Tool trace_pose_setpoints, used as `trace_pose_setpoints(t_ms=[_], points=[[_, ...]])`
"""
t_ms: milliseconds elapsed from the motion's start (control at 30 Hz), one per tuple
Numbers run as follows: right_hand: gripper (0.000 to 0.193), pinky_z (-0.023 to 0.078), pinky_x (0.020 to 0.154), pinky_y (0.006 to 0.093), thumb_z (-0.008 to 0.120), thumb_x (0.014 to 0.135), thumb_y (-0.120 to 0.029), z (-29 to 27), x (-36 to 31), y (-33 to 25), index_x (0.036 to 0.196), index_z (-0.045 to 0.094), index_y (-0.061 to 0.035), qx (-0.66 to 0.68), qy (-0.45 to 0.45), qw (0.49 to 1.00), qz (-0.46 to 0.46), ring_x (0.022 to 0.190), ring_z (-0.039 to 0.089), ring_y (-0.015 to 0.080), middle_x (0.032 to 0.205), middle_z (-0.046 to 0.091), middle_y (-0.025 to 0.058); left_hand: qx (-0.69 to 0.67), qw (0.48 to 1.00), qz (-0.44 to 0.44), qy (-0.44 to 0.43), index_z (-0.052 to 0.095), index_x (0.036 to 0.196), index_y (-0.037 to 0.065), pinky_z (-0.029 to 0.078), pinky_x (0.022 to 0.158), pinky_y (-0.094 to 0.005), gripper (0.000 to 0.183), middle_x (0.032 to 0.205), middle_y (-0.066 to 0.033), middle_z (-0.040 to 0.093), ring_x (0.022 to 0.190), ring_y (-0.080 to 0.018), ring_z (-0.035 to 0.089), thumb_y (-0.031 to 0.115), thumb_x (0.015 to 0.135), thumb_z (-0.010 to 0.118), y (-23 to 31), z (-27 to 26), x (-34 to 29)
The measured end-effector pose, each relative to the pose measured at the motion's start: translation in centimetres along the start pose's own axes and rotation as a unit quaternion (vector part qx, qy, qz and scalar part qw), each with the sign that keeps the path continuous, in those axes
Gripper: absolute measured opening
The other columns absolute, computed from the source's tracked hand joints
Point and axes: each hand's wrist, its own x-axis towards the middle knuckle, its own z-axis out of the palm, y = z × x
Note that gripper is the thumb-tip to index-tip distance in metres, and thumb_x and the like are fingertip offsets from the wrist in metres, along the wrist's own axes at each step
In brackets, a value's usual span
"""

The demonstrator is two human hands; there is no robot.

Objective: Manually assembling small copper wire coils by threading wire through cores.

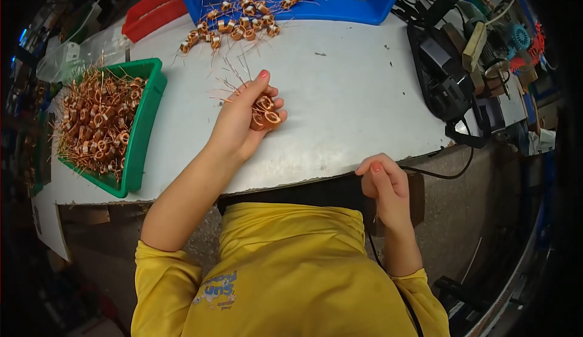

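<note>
The left hand is laid on the white tabletop, its fingers curled around a small bunch of copper wire coils, whose thin bare leads fan out past the thumb toward the far side of the table. The right hand is held at the near edge of the tabletop, loosely closed, with a black cable running just beside its fingers; whether the cable is actually pinched cannot be told.

A green tray heaped with more coils of the same kind is set at the left of the table, well apart from the held bunch. A loose row of coils is spread at the far edge, in front of a blue bin. A red tray is seen beyond the green one, and a black device is placed at the right.
</note>
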Motion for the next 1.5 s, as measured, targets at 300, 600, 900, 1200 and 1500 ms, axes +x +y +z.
trace_pose_setpoints(t_ms=[300, 600, 900, 1200, 1500], points=[[0.011, 0.029, 0.052, 0.0174, 0.048, 0.083, 0.000, 2.8, 0.9, 0.3, 0.089, 0.056, -0.0034, -0.161, -0.058, 0.979, -0.107, 0.055, 0.035, 0.0063, 0.069, 0.047, -0.0019, -0.035, 0.996, -0.064, -0.040, 0.054, 0.089, 0.001, 0.052, 0.052, -0.0266, 0.013, 0.090, -0.0095, 0.059, 0.078, -0.0188, 0.061, 0.013, 0.084, 0.055, -3.4, 2.1, -3.4], [0.012, 0.035, 0.057, 0.0194, 0.048, 0.081, 0.000, 2.8, -1.1, 0.2, 0.087, 0.057, -0.0011, -0.188, -0.009, 0.980, -0.066, 0.060, 0.042, 0.0098, 0.073, 0.055, 0.0031, -0.018, 0.967, -0.241, -0.074, 0.052, 0.086, -0.001, 0.055, 0.058, -0.0343, 0.026, 0.092, -0.0117, 0.053, 0.072, -0.0257, 0.062, 0.024, 0.085, 0.059, -3.2, -0.4, -6.5], [0.012, 0.029, 0.058, 0.0190, 0.042, 0.084, -0.004, 3.7, -6.1, -3.5, 0.085, 0.054, -0.0009, -0.189, 0.019, 0.980, -0.057, 0.063, 0.036, 0.0081, 0.074, 0.049, 0.0024, 0.407, 0.888, -0.139, -0.164, 0.055, 0.070, 0.001, 0.042, 0.038, -0.0215, 0.023, 0.057, -0.0074, 0.056, 0.039, -0.0117, 0.049, 0.020, 0.081, 0.058, 7.9, 0.1, -14.8], [0.012, 0.023, 0.052, 0.0173, 0.042, 0.087, -0.008, 3.8, -6.4, -4.5, 0.086, 0.053, -0.0048, -0.211, -0.034, 0.975, -0.060, 0.057, 0.029, 0.0042, 0.064, 0.039, -0.0044, 0.868, 0.378, 0.296, 0.129, 0.060, 0.076, -0.005, 0.048, 0.059, -0.0325, 0.019, 0.070, -0.0143, 0.061, 0.061, -0.0249, 0.056, 0.014, 0.074, 0.058, 28.4, -5.0, -14.3], [0.010, 0.028, 0.051, 0.0186, 0.047, 0.084, -0.002, 0.3, -2.7, -2.7, 0.086, 0.057, -0.0028, -0.188, -0.019, 0.979, -0.075, 0.055, 0.035, 0.0071, 0.065, 0.047, -0.0009, 0.759, 0.489, 0.404, 0.149, 0.066, 0.087, 0.004, 0.049, 0.061, -0.0263, 0.022, 0.076, -0.0065, 0.064, 0.065, -0.0137, 0.057, 0.022, 0.075, 0.068, 28.4, -6.3, -10.4]])
